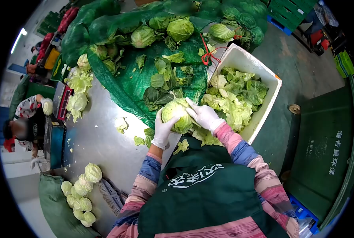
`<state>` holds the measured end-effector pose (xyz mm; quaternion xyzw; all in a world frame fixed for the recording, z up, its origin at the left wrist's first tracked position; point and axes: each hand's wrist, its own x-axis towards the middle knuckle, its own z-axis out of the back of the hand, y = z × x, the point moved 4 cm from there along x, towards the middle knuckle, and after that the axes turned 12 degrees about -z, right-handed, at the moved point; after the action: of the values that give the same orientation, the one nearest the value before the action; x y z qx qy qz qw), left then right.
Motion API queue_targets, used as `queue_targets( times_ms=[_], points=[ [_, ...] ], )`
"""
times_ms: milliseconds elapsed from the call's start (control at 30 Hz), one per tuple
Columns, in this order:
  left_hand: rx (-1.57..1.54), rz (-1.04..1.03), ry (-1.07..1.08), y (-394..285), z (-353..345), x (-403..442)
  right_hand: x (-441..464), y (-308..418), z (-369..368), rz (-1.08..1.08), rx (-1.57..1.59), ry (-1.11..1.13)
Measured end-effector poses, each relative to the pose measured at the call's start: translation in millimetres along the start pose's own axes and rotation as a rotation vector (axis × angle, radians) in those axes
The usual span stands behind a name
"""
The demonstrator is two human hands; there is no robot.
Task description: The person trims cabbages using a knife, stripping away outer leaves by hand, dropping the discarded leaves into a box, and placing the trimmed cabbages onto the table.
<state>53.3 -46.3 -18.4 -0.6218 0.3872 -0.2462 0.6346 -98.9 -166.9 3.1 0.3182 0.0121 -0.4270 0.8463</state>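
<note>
A pale green cabbage (176,114) is held between my two white-gloved hands, just above the metal table's near edge. My left hand (163,130) grips its left side, the fingers curved round it. On its upper right side lies my right hand (204,116), fingers bent against the leaves. Beyond it, loose dark green leaves (157,97) lie on a green mesh sack (133,85). To the right stands a white foam box (264,115) holding many torn outer leaves (234,99).
Whole cabbages (180,29) fill the mesh sacks at the back; more (93,172) sit at the lower left. A scale (62,101) and a co-worker (26,127) holding a cabbage are at the far left. A large green bin (323,146) stands at the right.
</note>
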Motion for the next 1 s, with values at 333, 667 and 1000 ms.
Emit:
queue_targets(
  times_ms=[333,667,1000],
  points=[
    [-0.144,0.014,0.126,10.7,29.0,-11.9,31.1,-41.0,-24.0,-0.289,0.35,-0.194],
    [-0.13,0.141,-0.007,-11.5,23.0,-2.5,-0.6,-14.4,19.6,-0.089,0.14,-0.146],
    [0.245,-0.111,0.06,-31.5,-7.7,11.7,9.2,20.8,30.2,0.092,-0.255,-0.112]
  ],
)
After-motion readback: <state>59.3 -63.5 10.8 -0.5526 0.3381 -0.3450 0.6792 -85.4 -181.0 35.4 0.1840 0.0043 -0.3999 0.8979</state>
